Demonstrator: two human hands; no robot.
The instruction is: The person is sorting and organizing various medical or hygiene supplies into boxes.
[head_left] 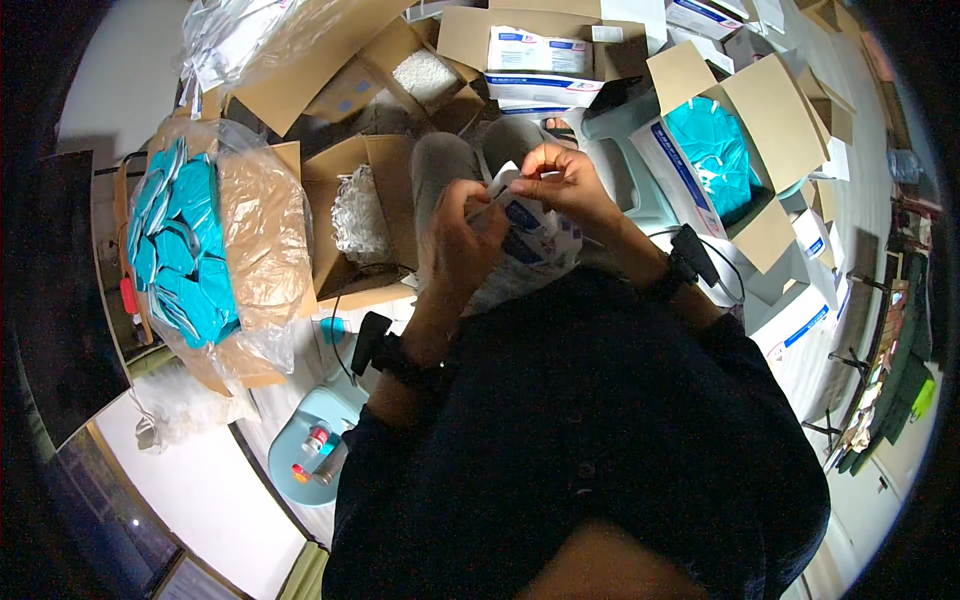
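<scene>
Over my lap, my left hand [465, 235] and my right hand [568, 183] are close together, each with thumb and fingers pinched. Between their fingertips is a small white piece [503, 180], thin and partly covered by the fingers; its exact kind is unclear. Just below, a clear plastic bag [540, 245] with white and blue print rests against my lap, partly behind my wrists. Whether the white piece belongs to this bag I cannot tell. Both wrists wear dark bands with a black device attached.
On the left, teal folded masks [185, 245] lie in a plastic-lined carton. Beside it, a carton holds white straps [360, 215]. To the right, an open box contains teal masks [708, 150]. Another box [540, 60] holds white packs. A blue stool [305, 445] carries small bottles.
</scene>
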